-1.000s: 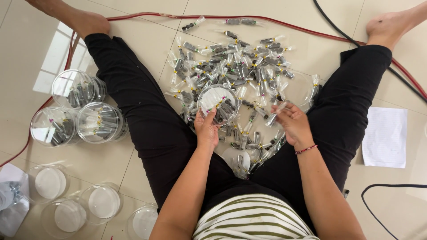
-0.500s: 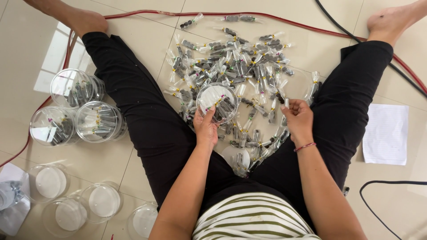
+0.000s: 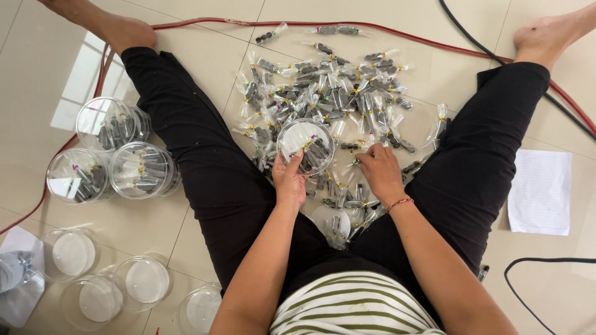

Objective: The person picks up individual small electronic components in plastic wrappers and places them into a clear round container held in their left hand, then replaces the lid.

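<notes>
I sit on a tiled floor with my legs spread. Between them lies a heap of small clear bags (image 3: 335,93) holding dark metal parts, tied with coloured twists. My left hand (image 3: 290,180) grips a round clear plastic jar (image 3: 305,146) tilted on its side, with several bags inside it. My right hand (image 3: 377,172) rests on the heap just right of the jar, fingers pinched on a small bag (image 3: 352,163). A white round lid (image 3: 329,218) lies near my lap among the bags.
Three filled clear jars (image 3: 127,170) stand left of my left leg. Several empty jars with white lids (image 3: 144,280) sit at the lower left. A red hose (image 3: 434,43) and black cable (image 3: 540,263) cross the floor. White paper (image 3: 540,192) lies at right.
My right hand has moved left and down across the heap toward the jar and closed on a bag. My left hand keeps the jar in place.
</notes>
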